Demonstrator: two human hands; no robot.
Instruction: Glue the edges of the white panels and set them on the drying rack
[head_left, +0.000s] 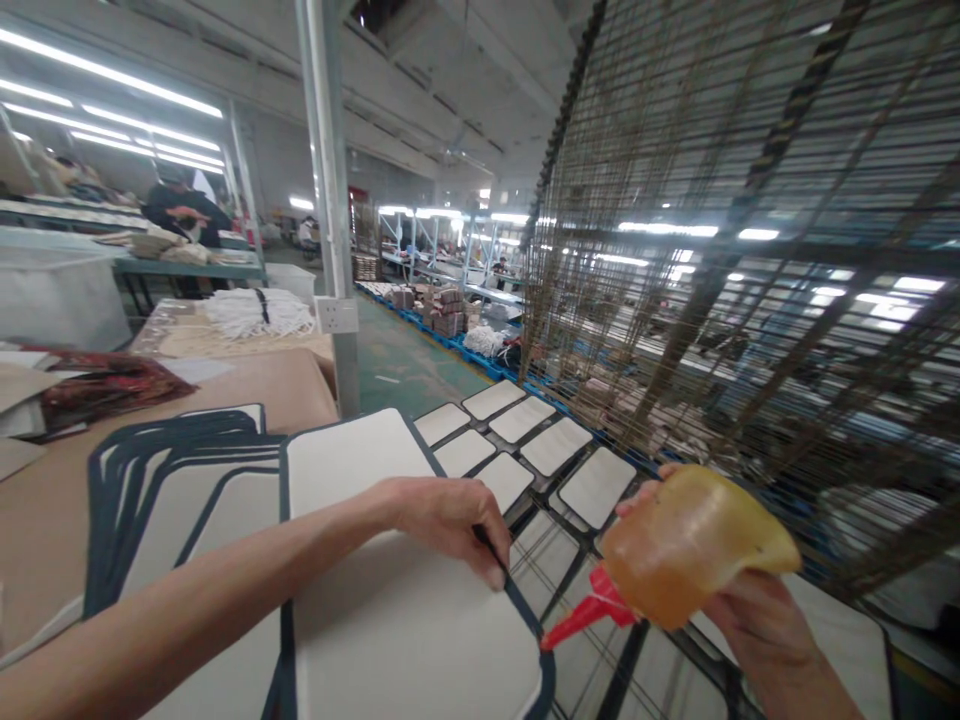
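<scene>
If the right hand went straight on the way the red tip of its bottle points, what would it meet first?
Probably the dark edge of the white panel that the left hand grips. The red nozzle seems near that edge; whether they touch is hard to tell.

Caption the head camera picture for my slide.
Left hand grips a white panel by its dark edge; right hand holds a yellow bottle, red nozzle at that edge.
</scene>
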